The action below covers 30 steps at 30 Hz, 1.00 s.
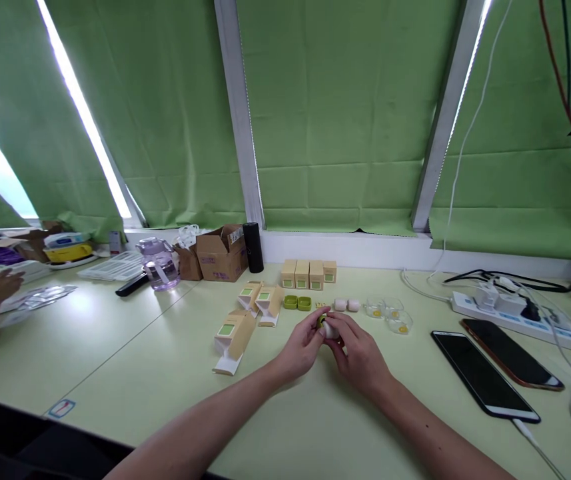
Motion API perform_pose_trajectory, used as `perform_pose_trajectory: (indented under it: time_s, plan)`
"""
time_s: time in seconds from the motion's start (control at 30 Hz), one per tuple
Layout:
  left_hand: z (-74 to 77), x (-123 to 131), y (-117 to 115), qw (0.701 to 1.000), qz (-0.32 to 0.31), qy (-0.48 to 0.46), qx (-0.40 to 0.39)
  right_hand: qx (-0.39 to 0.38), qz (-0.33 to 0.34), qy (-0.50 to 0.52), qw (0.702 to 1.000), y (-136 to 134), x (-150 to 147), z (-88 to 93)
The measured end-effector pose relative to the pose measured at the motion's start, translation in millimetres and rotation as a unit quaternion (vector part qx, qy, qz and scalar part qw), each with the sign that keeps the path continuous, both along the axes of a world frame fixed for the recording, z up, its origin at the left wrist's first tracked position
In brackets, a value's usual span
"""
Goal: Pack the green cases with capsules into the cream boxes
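Head: left hand (299, 347) (open boxes (242, 329) nearby)

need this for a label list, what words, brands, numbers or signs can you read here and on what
No text is legible.
Brown carton: purple print and a white label, too blurred to read.
Small tan boxes: markings too small to read.
Blue-edged sticker: red mark, too blurred to make out.
White-and-green piece in hand: no text visible.

Left hand (299, 350) and right hand (362, 353): bare. Left forearm (215, 420) and right forearm (418, 420): bare over the visible length, slender, tapering toward the wrists (276, 370). Small spots (426, 425) mark the right forearm.
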<state>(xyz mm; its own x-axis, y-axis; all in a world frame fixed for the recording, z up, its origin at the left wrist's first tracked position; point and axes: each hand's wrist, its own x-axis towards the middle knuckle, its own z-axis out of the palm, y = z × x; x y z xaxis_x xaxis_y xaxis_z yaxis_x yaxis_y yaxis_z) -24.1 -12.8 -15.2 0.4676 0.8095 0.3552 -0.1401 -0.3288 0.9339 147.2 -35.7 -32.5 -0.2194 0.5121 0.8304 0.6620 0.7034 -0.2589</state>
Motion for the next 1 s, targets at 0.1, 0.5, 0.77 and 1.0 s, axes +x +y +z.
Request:
perform_pose_trajectory:
  time_s: [0.1,0.5,0.77,1.0]
  plan:
    - [0.7,3.4,-1.3,1.0,0.02,-0.01,0.007,0.008,-0.004,-0.006,1.0,-1.0,-1.1,3.4]
    - [-1.0,6.6,1.0,0.999,0.03,-0.008,-0.013,0.013,-0.017,0.004,1.0,0.5,-3.4,1.5]
    - [0.9,5.2,0.3,1.0,0.01,0.003,0.002,0.021,-0.033,-0.006,0.999,1.3,-3.4,-0.7]
    - [0.9,7.8,0.8,1.0,0.024,0.011,0.002,0.011,-0.043,-0.018,0.999,0.4,-4.4,0.0]
